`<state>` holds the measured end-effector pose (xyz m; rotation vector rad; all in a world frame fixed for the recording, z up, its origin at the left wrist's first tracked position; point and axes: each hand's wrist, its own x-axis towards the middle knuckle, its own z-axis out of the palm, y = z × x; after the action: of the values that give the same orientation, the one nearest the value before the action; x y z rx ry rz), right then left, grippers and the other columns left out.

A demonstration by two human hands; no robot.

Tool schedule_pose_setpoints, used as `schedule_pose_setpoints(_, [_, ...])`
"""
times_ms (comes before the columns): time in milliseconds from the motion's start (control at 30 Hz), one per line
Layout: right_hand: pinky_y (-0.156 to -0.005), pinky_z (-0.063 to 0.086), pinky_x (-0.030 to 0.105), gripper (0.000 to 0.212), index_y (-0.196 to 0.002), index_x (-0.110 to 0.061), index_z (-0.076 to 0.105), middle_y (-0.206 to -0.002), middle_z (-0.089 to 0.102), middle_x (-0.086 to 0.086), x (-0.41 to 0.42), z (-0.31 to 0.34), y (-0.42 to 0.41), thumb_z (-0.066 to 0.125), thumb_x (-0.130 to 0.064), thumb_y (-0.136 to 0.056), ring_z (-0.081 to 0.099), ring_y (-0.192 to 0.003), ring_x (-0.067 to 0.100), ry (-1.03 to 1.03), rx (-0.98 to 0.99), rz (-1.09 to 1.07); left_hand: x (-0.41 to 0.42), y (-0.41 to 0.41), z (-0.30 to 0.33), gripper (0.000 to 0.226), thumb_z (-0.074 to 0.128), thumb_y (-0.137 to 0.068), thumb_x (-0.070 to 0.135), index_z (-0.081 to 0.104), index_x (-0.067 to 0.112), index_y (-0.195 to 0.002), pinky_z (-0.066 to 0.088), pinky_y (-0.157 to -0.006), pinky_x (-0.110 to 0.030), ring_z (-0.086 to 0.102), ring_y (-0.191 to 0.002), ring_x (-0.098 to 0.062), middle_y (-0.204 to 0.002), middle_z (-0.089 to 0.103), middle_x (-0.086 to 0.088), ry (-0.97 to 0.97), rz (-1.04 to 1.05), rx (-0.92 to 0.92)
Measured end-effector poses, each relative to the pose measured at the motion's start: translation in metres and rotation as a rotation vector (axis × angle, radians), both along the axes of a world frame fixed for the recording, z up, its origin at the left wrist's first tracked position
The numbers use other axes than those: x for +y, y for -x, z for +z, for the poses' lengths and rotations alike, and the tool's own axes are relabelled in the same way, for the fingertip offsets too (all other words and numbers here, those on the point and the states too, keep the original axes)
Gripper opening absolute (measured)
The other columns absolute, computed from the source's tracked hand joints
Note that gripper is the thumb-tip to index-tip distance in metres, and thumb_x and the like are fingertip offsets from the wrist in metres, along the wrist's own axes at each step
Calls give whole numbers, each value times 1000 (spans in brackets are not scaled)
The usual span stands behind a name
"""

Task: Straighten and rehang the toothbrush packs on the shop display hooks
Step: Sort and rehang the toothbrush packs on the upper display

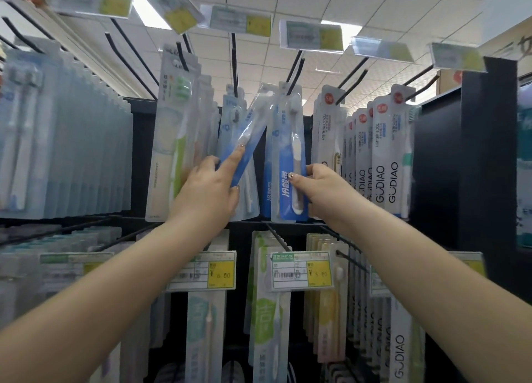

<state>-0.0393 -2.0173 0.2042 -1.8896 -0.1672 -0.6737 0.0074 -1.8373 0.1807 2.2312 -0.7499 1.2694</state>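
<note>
left hand [208, 188] gripping a tilted blue toothbrush pack [253, 129], right hand [318, 185] pinching the hanging blue pack [288, 163]

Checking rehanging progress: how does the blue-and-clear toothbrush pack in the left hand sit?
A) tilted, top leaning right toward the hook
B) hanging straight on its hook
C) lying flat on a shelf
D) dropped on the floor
A: the left hand holds the blue-and-clear toothbrush pack tilted, its top slanting right toward the black hook and the straight-hanging blue pack pinched by the right hand.

tilted pack [250, 140]: blue, clear | hanging pack [288, 163]: blue-white | price tags [319, 272]: yellow | hooks [234, 63]: black
</note>
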Motion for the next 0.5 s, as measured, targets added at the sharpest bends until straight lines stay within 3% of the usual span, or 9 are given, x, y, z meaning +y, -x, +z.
schedule_pose_setpoints(300, [-89,52,48,33,-119,-11,45,-115,59,11,0,0,-3,55,-27,-92,61,-104,25,-29,19,16,2,18,-12,72,51,-92,25,7,40,-146,42,-75,-28,44,-89,-16,-106,41,-1,-32,-59,34])
schedule_pose_setpoints(500, [-91,51,49,17,-103,-14,48,-111,61,12,-6,6,0,54,-27,-93,61,-103,27,-39,-42,2,4,23,-16,69,50,-92,27,11,18,-148,35,-72,-23,46,-95,-16,-125,40,-5,25,-35,65])
